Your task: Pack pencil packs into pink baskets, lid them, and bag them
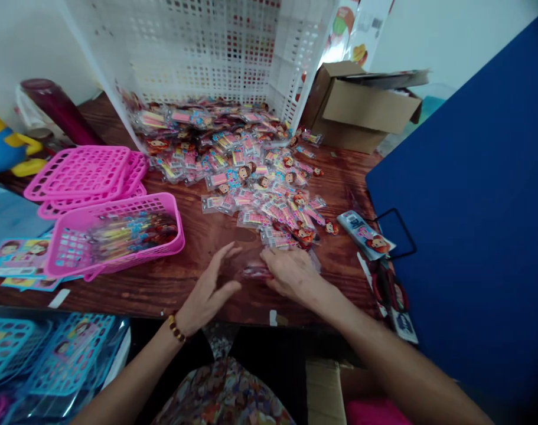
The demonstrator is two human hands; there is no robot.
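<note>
My left hand (209, 290), with a beaded bracelet at the wrist, has its fingers apart and nothing in it. Just right of it, the curled fingers of my right hand (293, 273) are at a blurred clear packet (256, 270) near the table's front edge. Beyond both hands, a heap of small clear packets with pink and yellow pieces and cartoon heads (251, 195) spreads out of a tipped white crate (206, 56). Similar packets (131, 236) lie in a pink basket (113, 262) on the left.
Pink lattice trays (85, 174) lie behind the pink basket, near a dark red bottle (62, 112). An open cardboard box (361, 112) stands at the back right. Scissors (390, 289) and a packet stack (366, 235) lie beside a blue panel (468, 206). Blue baskets (69, 354) sit lower left.
</note>
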